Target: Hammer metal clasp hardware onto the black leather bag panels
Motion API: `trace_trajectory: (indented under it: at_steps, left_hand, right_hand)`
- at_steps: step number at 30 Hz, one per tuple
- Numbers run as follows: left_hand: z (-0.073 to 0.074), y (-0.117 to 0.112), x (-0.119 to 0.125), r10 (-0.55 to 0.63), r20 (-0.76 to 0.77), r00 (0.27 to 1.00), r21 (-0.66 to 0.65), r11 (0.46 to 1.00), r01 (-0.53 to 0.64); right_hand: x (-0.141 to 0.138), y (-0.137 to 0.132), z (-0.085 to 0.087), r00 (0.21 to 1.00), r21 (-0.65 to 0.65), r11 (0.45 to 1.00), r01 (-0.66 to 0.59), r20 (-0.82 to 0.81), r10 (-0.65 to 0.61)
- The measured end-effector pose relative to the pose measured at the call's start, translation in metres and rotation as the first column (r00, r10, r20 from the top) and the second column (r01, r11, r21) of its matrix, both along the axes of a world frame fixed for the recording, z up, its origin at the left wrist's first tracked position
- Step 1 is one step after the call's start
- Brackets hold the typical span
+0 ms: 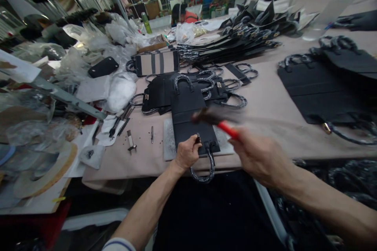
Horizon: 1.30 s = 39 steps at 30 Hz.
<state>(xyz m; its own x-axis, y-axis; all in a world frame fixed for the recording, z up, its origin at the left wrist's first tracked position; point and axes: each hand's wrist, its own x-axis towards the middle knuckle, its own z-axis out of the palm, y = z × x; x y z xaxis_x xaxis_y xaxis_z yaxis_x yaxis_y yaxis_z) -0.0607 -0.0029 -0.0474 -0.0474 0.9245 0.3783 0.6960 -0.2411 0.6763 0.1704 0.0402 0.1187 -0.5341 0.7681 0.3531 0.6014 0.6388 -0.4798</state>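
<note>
My right hand (259, 155) is closed round the red handle of a hammer (225, 125), its head smeared by motion above the work. Close to the near edge of the table, my left hand (187, 153) pinches a short dark punch (198, 138) upright on a black bag panel (188, 119). The panel lies flat over a pale stone slab (169, 141). One plastic-wrapped handle (203, 178) of the panel hangs over the table edge; another wrapped handle (183, 80) lies at its far end. The punch's tip is too small to make out.
More black panels (159, 92) with wrapped handles lie behind the work, and others (312, 86) at the right. A small metal tool (130, 141) and a thin metal rod (152, 134) lie at left. Crumpled plastic bags (88, 39) crowd the far left. A clear bottle (332, 11) stands back right.
</note>
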Motion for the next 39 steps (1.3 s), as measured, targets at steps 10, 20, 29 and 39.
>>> trace_trajectory:
  at_steps: [10, 20, 29, 39]
  left_hand:
    - [-0.005, 0.0, -0.003, -0.014, 0.027, 1.0, -0.018, 1.0, 0.015]
    - [0.004, -0.003, -0.001, -0.03, 0.07, 0.997, 0.011, 0.999, 0.03]
    - [0.01, -0.001, 0.0, 0.004, 0.064, 0.998, -0.02, 1.0, -0.003]
    - [0.012, 0.003, 0.004, 0.24, 0.358, 0.902, -0.221, 0.961, -0.168]
  right_hand:
    - [0.001, -0.003, -0.011, 0.998, -0.052, 0.999, 0.005, 0.057, -0.002]
    - [0.061, 0.048, -0.094, 0.95, -0.512, 0.8, 0.313, 0.189, -0.251]
    - [0.034, 0.045, -0.15, 0.946, -0.025, 0.962, 0.272, 0.19, -0.262]
    - [-0.047, 0.019, -0.167, 0.985, 0.009, 0.999, -0.032, 0.171, 0.03]
